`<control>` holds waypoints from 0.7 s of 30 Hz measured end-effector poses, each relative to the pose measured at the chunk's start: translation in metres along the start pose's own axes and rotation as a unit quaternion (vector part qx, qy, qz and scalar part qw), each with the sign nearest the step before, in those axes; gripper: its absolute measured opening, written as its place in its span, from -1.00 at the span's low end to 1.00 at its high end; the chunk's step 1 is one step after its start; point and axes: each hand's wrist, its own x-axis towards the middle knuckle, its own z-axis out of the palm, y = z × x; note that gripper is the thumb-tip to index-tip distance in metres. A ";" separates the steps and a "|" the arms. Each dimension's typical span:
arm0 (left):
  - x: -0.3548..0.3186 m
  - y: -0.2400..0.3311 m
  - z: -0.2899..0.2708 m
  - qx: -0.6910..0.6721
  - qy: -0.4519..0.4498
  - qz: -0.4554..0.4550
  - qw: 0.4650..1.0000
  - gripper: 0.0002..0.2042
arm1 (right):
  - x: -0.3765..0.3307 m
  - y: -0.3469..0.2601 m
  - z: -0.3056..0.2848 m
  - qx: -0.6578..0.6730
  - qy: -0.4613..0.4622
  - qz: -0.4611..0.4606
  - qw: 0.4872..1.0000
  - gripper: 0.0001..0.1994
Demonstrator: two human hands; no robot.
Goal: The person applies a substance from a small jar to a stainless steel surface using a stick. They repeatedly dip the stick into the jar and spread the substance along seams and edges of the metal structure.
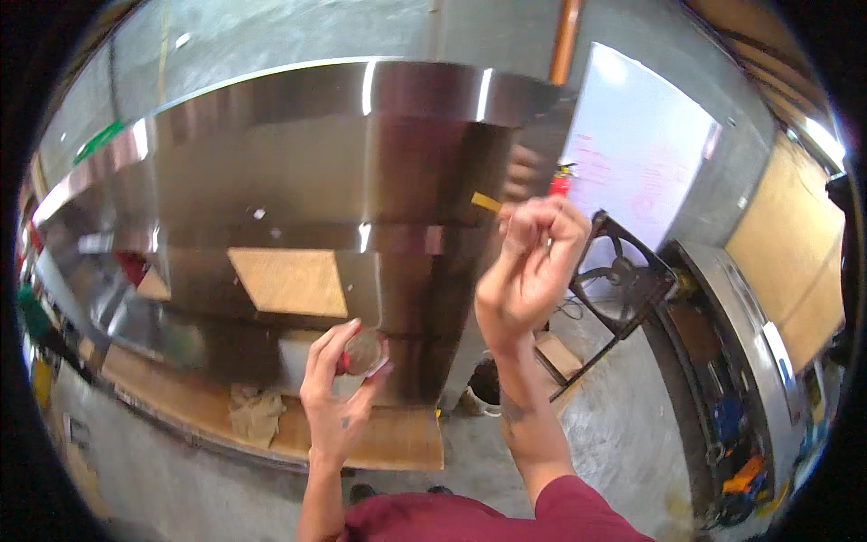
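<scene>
In front of me stands a large shiny steel panel point(271, 172) with a pale wood-coloured four-sided patch point(291, 282), either an opening or something on its face. My right hand point(535, 257) is raised by the panel's right edge, fingers pinched on a short yellow strip point(486, 201). Its reflection shows in the metal. Lower down, my left hand point(334, 384) curls around a small round thing point(364, 352) with a brownish middle and a bit of red at its side. Blur hides exactly what it is.
Under the panel lies a wooden board point(388, 438) with crumpled brown paper point(256, 414). To the right are a bucket point(486, 384), a black-framed fan-like stand point(623, 275), a whiteboard point(637, 135), a red fire extinguisher point(561, 182) and a steel-edged bench point(745, 339) with tools.
</scene>
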 end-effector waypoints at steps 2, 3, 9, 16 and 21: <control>-0.001 0.000 0.004 -0.010 0.008 0.005 1.000 -0.33 | -0.034 -0.033 -0.024 -0.039 -0.136 0.062 0.988 -0.91; -0.001 0.001 0.007 -0.026 0.014 0.017 0.999 -0.35 | -0.046 -0.051 -0.036 -0.062 -0.194 0.086 0.975 -0.91; -0.005 0.016 0.025 -0.030 0.007 0.035 0.999 -0.31 | -0.076 -0.078 -0.069 -0.083 -0.335 0.076 0.935 -0.79; -0.017 0.021 0.042 -0.035 -0.008 0.032 0.999 -0.30 | -0.078 -0.075 -0.081 -0.124 -0.362 0.065 0.922 -0.78; -0.010 0.020 0.047 -0.052 -0.016 0.019 0.998 -0.33 | -0.074 -0.077 -0.082 -0.168 -0.304 0.023 0.938 -0.75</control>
